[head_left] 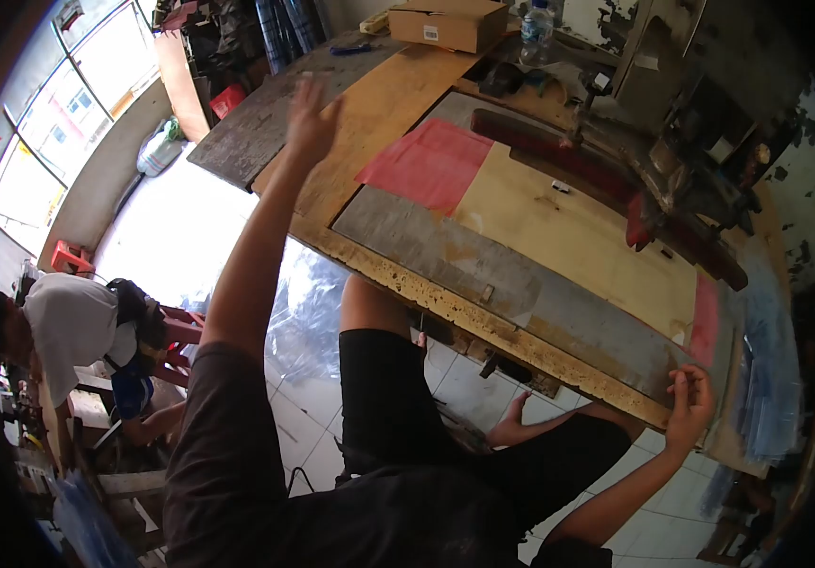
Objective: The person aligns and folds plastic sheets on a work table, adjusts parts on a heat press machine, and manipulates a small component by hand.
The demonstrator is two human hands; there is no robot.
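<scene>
My left hand (313, 121) is raised over the left part of the wooden table (369, 104), fingers spread, somewhat blurred, holding nothing. At the table's front right corner is my right hand (690, 402), its fingers curled near the edge; whether they hold something is too small to tell. Between the hands lies a grey board (511, 275). A cream sheet (578, 237) with a red part (436, 163) at its left end and a red strip (706, 320) at its right end rests on it. Over its back edge runs a dark red machine arm (549, 156).
A cardboard box (447, 26) and a water bottle (535, 28) stand at the back. Clear plastic sheets (769, 369) hang at the right edge. Another person (76, 317) in a white shirt bends over at the left. A red stool (71, 257) is beyond.
</scene>
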